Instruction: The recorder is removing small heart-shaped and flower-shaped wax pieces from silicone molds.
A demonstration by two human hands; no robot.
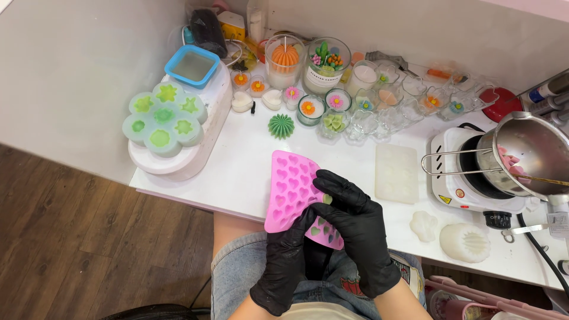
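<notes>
Both my hands wear black gloves and hold a pink silicone mould point(290, 186) with several small heart-shaped cavities, tilted above my lap at the white table's front edge point(237, 178). My left hand point(284, 264) grips the mould's lower edge from underneath. My right hand point(355, 228) rests on its right side, fingers spread over the cavities and pressing on it. A few cavities near the lower right hold small green and pink pieces.
A green flower-shaped mould point(165, 118) lies on a white stand at the left, with a blue square mould point(192, 65) behind it. Decorated glass candles point(326, 71) crowd the back. A clear mould point(396, 173), a steel pot point(524, 154) on a white hotplate point(468, 184) and white wax shapes point(465, 242) lie at the right.
</notes>
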